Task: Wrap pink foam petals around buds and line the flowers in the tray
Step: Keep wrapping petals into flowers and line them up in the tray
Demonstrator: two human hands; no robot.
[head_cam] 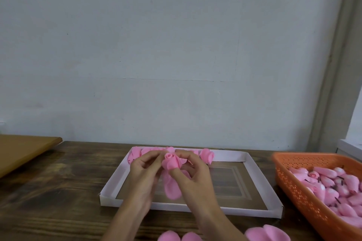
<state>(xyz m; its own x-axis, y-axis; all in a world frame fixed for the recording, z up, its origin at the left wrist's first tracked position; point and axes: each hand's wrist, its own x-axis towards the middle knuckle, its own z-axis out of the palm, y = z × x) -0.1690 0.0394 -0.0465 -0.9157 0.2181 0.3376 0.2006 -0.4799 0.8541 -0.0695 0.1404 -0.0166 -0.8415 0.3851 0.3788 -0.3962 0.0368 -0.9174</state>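
Observation:
Both my hands hold one pink foam flower (172, 160) above the white-rimmed tray (254, 174). My left hand (143, 174) pinches its left side; my right hand (194, 178) grips the right side, thumb pressed on a petal. A long loose petal (172, 188) hangs down from the flower between my hands. Several finished pink flowers (206, 155) lie in a row along the tray's far edge, partly hidden behind my fingers. An orange basket (293, 188) at the right holds many pink buds (333, 184).
Loose pink foam petals (267, 234) lie on the dark wooden table (58, 191) at the near edge. A tan board (23, 148) rests at the far left. A plain grey wall rises right behind the table.

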